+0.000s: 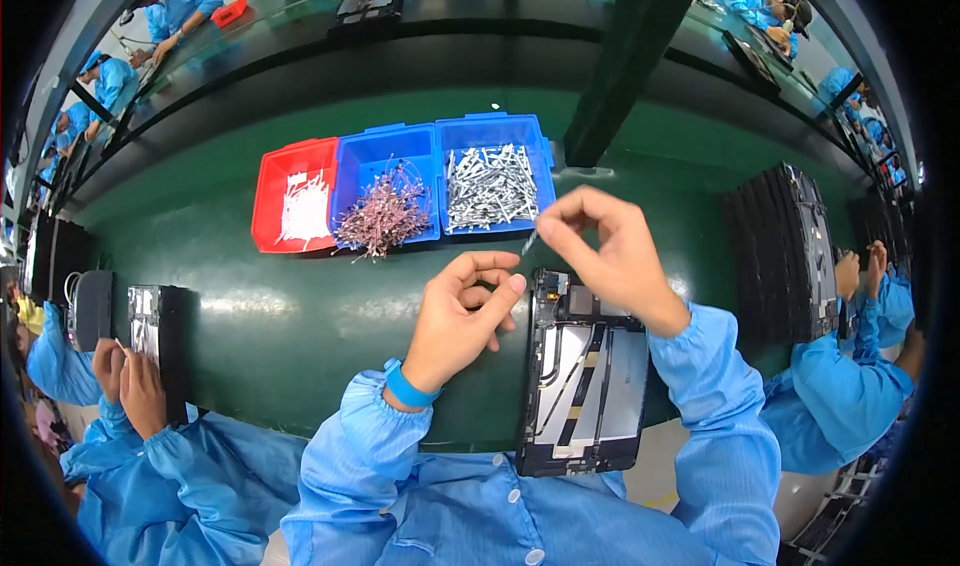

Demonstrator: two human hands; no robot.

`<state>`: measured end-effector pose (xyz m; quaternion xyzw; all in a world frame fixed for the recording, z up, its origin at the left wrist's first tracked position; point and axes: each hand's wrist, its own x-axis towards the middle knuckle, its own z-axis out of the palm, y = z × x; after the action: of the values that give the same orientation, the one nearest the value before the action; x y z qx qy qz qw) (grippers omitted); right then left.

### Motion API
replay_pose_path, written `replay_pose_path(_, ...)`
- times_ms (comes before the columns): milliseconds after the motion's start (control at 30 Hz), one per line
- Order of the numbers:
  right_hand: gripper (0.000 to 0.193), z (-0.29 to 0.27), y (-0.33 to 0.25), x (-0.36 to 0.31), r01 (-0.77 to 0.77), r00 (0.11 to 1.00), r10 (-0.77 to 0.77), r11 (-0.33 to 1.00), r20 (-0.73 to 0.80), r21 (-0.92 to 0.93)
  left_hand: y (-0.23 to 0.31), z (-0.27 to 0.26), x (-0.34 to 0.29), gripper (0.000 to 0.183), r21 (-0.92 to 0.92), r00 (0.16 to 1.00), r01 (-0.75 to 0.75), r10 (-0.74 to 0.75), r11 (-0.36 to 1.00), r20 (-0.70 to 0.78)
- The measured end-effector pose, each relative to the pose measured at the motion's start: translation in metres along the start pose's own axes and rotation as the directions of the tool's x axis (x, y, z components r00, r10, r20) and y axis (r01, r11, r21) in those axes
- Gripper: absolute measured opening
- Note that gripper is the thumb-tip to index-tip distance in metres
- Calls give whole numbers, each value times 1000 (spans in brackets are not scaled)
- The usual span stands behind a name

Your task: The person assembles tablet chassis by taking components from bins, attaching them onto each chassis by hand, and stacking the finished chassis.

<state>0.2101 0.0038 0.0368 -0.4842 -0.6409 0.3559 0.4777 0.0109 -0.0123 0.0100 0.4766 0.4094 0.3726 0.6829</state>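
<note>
Clock read from the middle of the view, twelve at the top; green bench [275, 351] stretching from nine across to three
Nine o'clock, near left rim: dark flat units [42, 256] standing together
Between eight and nine: black device [146, 316] with silvery upper face, neighbour's hands [142, 396] close beside, fingers bunched near a small pale bit, too small to identify
Ten o'clock: red bin [267, 194], heap of thin white pieces [306, 209] inside
Ten again, further in, beside the red: blue bin [386, 148], pinkish wire tangle [382, 211] hanging over front lip
Seven o'clock: blue wristband [410, 390], just below own left hand [462, 311]; fingers loosely curled, thumb and forefinger tips parted, nothing seen between; contact with strip's lower end, cannot tell
Twelve o'clock: second blue bin [490, 134], pile of short grey-white pieces [490, 191]
Two o'clock, close to centre: thin dark strip [529, 244], slanting down toward left fingertips, upper end pinched in own right hand [610, 251] at three; thumb and forefinger closed together, other fingers bent
Five o'clock, below right wrist: opened device [620, 376], black frame, pale panels, dark cables, lying flat near bench edge
One o'clock: dark green post [622, 71]
Three o'clock: stack of black devices [775, 256], co-worker's hands [862, 274] just beyond, blue sleeve [848, 381] below at four
</note>
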Motion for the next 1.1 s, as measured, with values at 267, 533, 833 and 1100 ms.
replay_pose_path(267,9,-6,1,-48,-330,944,308,894,119,302,-5,2,-1,21,4,998,-5,5,1000,61)
replay_pose_path(533,9,-10,-5,-50,-170,975,167,985,148,11,-7,6,-2,18,36,997,17,-19,999,79)
replay_pose_path(833,10,-8,-3,-52,123,980,-121,992,159,1,-2,-2,-3,17,-56,981,87,-76,995,179)
replay_pose_path(1100,6,-34,-2,-64,111,965,-17,931,-262,348,22,-73,13,14,734,354,-365,814,573,-460)
